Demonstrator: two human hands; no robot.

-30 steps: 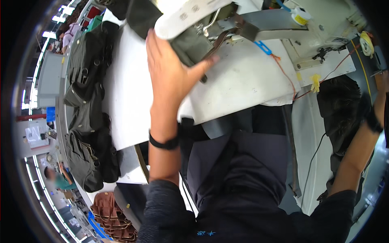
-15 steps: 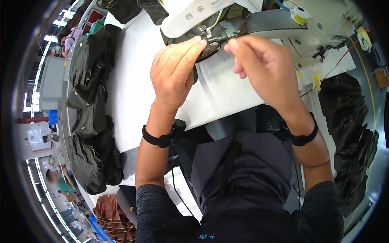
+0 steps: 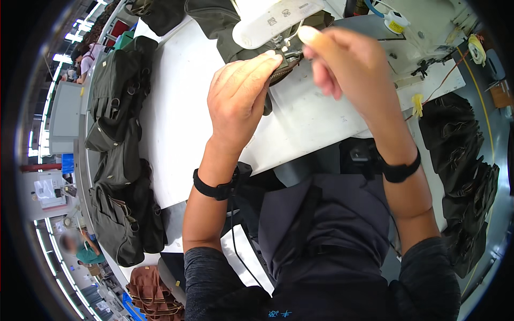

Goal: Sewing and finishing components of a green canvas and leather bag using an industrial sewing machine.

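A dark olive fabric bag (image 3: 230,45) with a brown zipper edge (image 3: 281,75) lies under the pale head of a sewing machine (image 3: 278,22). My left hand (image 3: 238,99) is closed on the bag's near edge, fingers together and tips just left of the presser foot (image 3: 278,43). The palm side and thumb are hidden. Raised on the right, my right hand (image 3: 353,67) has its fingers partly curled and blurred by motion. Its foremost tip is close beside a thin pale lever (image 3: 293,33); I cannot tell whether they touch or whether anything is between the fingers.
Olive bags (image 3: 115,155) line the left edge of the white table (image 3: 182,107). Dark fabric pieces (image 3: 455,144) hang in a row on the right. Brown bags (image 3: 152,291) sit at lower left. A small white bottle (image 3: 396,21) stands at the machine's right. Two people are in the left background.
The bag and my left hand have shifted slightly right in the picture, along with the machine head. My right hand has risen closer to the thin lever.
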